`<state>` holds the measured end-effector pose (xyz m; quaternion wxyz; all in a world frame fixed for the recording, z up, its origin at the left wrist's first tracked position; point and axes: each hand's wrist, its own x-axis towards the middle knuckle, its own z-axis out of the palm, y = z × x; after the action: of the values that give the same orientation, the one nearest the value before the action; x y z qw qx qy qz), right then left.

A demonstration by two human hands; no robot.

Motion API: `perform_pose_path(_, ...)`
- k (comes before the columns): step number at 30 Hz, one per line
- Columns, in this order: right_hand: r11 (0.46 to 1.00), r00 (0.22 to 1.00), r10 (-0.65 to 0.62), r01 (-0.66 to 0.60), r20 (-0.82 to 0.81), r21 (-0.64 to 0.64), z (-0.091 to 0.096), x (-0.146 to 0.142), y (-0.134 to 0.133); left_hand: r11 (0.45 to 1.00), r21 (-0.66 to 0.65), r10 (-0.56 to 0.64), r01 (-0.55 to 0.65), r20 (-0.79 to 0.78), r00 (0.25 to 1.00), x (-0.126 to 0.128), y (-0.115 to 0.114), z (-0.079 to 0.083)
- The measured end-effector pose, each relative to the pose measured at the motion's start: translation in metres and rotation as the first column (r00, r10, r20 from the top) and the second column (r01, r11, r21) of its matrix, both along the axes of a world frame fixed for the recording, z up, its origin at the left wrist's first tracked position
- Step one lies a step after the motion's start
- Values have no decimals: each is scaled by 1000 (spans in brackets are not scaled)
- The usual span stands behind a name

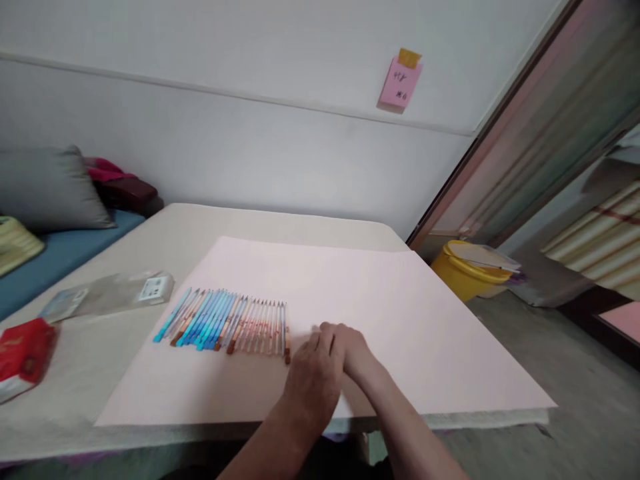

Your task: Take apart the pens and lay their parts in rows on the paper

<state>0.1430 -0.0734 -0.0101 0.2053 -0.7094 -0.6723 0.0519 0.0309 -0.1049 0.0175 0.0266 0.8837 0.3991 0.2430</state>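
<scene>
My left hand [314, 377] and my right hand [354, 350] meet at the near middle of a large pale pink sheet [400, 313]. The left lies partly over the right, its fingers stretched forward and touching the right hand. Most of my right fingers are hidden under or behind the left. No held object shows in either hand. Just left of them, a row of slim pens [220, 320] lies side by side, tips pointing away, some blue and others clear or brown. The nearest is a brown-ended pen [287, 333] at the row's right end.
Left of the sheet lie a clear plastic sleeve [115, 293] and a red packet [25, 353] on the pale table [280, 223]. A grey cushion [50, 187] sits on a blue seat. Beyond the table's right side stands a yellow bin [460, 273]. A pink note [400, 83] hangs on the wall.
</scene>
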Motion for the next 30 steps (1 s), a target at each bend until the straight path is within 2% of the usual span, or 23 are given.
perform_pose_path(1,999,1000,3,-4,-31,-46,8,14,7,998,-49,29,-31,-47,998,-2,0,1)
perform_pose_path(2,992,985,-64,45,-161,-118,16,27,12,992,-110,48,-60,-109,993,-3,0,1)
perform_pose_path(3,988,932,-126,86,-339,-128,26,39,16,983,-169,43,-73,-177,983,-5,-1,0)
perform_pose_path(4,985,826,-170,142,-538,-93,35,50,18,972,-223,14,-69,-240,971,-6,-2,-2)
perform_pose_path(6,940,534,-148,337,-832,49,53,71,17,955,-297,-97,-6,-330,939,-9,-9,-10)
perform_pose_path(7,884,413,-99,454,-906,111,59,80,15,945,-325,-163,43,-353,921,-9,-13,-15)
perform_pose_path(9,716,206,0,683,-979,144,68,95,11,921,-373,-261,110,-384,885,-10,-22,-25)
perform_pose_path(10,664,126,43,737,-991,123,70,102,9,914,-383,-290,132,-392,873,-9,-26,-28)
perform_pose_path(11,635,73,74,765,-995,104,71,107,8,911,-384,-310,152,-394,865,-8,-30,-31)
perform_pose_path(13,627,29,111,774,-993,92,71,115,5,912,-366,-333,187,-391,858,-5,-35,-33)
perform_pose_path(15,619,36,144,777,-989,118,73,121,3,916,-344,-342,208,-396,852,-2,-36,-34)
perform_pose_path(18,548,64,191,821,-980,160,76,127,0,926,-308,-338,220,-411,847,2,-35,-36)
perform_pose_path(20,538,68,190,827,-979,162,76,127,1,934,-262,-335,243,-406,850,5,-35,-37)
perform_pose_path(25,687,-2,137,720,-991,94,66,92,12,929,-171,-368,328,-352,860,13,-36,-33)
perform_pose_path(30,804,19,80,590,-997,76,52,39,21,898,-125,-440,422,-287,851,23,-39,-32)
